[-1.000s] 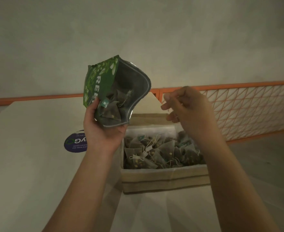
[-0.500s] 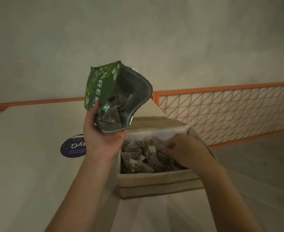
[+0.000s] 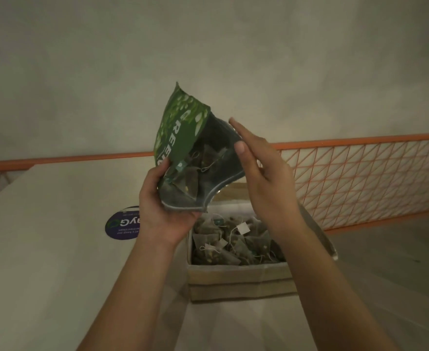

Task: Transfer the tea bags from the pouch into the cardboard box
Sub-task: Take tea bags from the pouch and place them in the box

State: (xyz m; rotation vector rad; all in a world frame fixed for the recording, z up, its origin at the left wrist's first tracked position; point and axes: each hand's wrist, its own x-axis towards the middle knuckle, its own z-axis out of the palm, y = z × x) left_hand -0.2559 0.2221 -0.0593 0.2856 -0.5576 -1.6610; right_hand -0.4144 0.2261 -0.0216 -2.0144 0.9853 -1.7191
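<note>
Pouch (image 3: pixel 183 138) above cardboard box (image 3: pixel 238 279), sticker (image 3: pixel 122 224) beside.

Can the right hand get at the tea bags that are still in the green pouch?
Probably yes. The left hand holds the pouch with its mouth gaping toward the right hand, whose straight fingers are beside the opening. Nothing blocks the tea bags inside.
</note>
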